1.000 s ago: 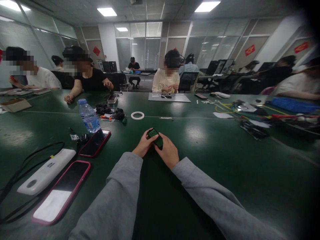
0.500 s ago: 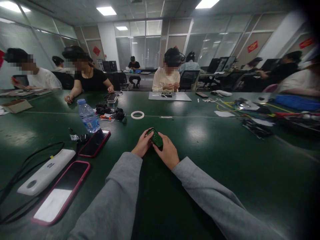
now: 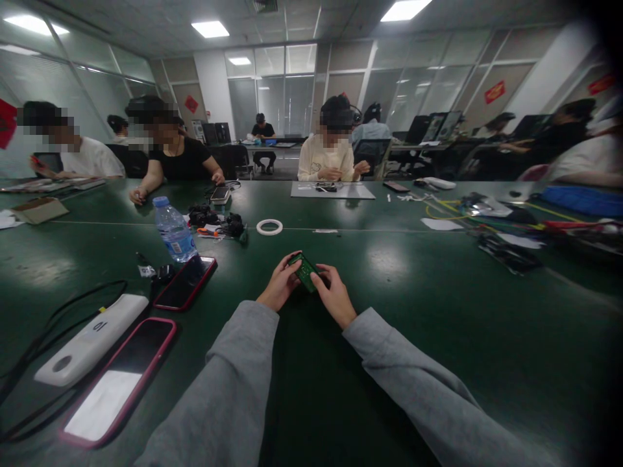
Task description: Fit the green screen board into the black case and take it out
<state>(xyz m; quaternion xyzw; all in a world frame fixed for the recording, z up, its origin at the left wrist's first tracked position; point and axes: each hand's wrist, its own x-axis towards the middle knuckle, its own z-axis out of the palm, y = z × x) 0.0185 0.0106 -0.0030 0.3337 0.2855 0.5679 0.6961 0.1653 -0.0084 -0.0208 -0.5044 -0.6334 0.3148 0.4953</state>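
A small green circuit board [image 3: 305,271] is held tilted above the table, between my two hands. My left hand [image 3: 281,283] grips its left edge, thumb on the face and fingers behind. At the board's right side, my right hand [image 3: 335,293] pinches the lower edge with the thumb, its index finger bent near the upper right corner. Small pale parts show on the board's face, too fine to tell apart. The undersides of the fingers and the back of the board are hidden.
On the left of the green table [image 3: 438,389] lie a pink-edged phone [image 3: 121,376], a white device [image 3: 92,337], a red-edged phone [image 3: 185,283] and cables. Beyond stand a water bottle [image 3: 174,230] and a white tape ring [image 3: 269,227]. Co-workers sit across; cables and tools clutter the right.
My right hand has shifted slightly right and loosened round the board, so more of its face shows. My left hand keeps its hold. The view has tipped slightly.
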